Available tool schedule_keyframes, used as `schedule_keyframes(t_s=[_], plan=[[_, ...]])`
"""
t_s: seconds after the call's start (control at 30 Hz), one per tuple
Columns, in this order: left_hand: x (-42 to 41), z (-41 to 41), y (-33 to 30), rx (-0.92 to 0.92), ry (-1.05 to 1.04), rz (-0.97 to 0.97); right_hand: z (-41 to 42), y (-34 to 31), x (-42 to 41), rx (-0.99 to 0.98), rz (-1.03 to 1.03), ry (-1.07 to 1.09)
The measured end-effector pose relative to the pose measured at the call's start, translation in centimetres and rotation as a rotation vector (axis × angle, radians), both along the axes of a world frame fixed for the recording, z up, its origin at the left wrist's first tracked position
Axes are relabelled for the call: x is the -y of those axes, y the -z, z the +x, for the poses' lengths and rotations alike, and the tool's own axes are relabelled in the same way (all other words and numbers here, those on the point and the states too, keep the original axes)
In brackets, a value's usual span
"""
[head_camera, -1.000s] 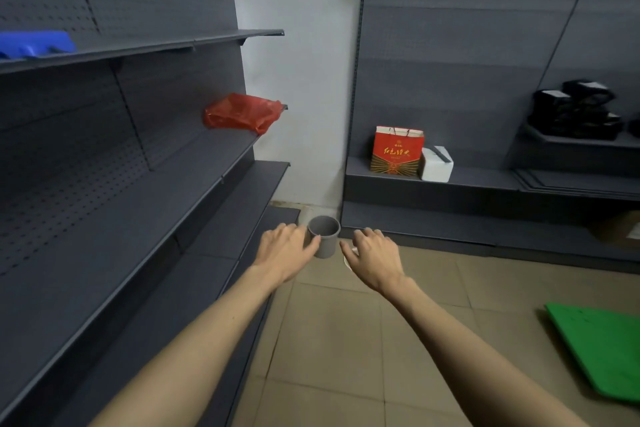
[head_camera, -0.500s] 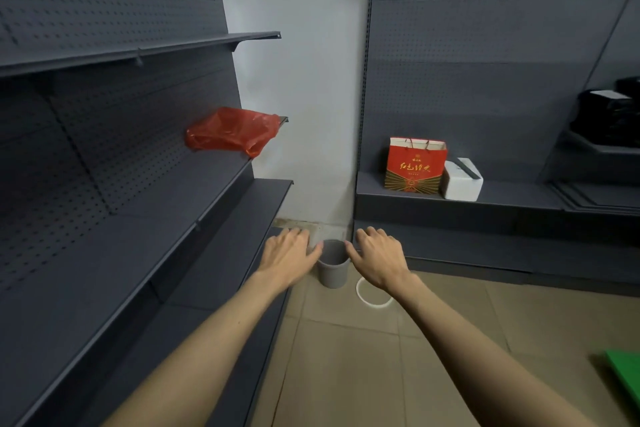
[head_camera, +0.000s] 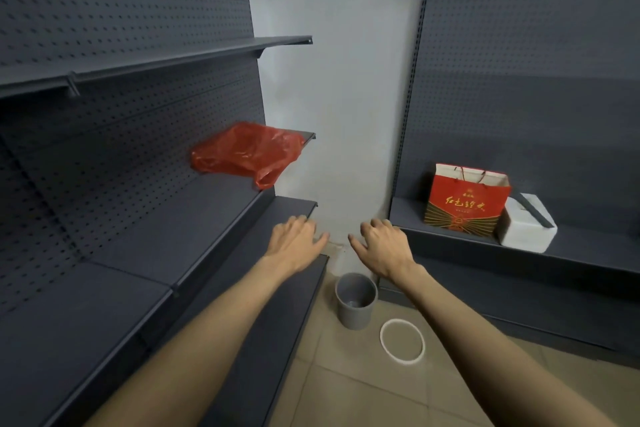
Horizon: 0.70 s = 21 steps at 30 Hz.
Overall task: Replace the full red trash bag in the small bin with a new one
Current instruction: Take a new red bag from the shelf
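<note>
A small grey bin (head_camera: 355, 300) stands upright on the tiled floor in the corner, with no bag in it. Beside it on the floor lies a white ring (head_camera: 402, 340). A red plastic bag (head_camera: 246, 153) rests on the middle shelf of the left rack, one loop hanging over the edge. My left hand (head_camera: 294, 241) and my right hand (head_camera: 382, 246) are held out in the air above the bin, fingers relaxed, holding nothing. Both hands are below and to the right of the red bag.
Dark grey shelving (head_camera: 145, 204) runs along the left, and a low dark shelf (head_camera: 571, 246) along the right. On the right shelf stand a red paper gift bag (head_camera: 465, 199) and a white box (head_camera: 528, 227). A white wall column (head_camera: 339, 80) fills the corner.
Both hands have come away from the sides of the grey bin and risen above it. The view has tilted and moved closer, so the bin and ring now show lower down.
</note>
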<state>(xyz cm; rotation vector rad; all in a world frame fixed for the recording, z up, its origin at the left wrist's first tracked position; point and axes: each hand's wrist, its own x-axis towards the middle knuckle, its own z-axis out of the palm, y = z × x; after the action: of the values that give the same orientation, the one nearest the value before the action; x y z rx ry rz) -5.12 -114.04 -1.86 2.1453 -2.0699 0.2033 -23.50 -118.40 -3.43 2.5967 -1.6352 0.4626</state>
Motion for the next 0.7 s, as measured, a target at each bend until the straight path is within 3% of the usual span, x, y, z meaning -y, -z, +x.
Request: schedule_keyframes(t_s=[0.3,0.7], plan=[[12.3,8.5,-0.3,0.005,-0.118,-0.002,8.3,-0.6,14.6,-0.025,-0.031,-0.101],[27.4,27.3,0.2,-0.004,-0.441,0.004,26.7,0.9,32.2,-0.09,0.053,-0.425]])
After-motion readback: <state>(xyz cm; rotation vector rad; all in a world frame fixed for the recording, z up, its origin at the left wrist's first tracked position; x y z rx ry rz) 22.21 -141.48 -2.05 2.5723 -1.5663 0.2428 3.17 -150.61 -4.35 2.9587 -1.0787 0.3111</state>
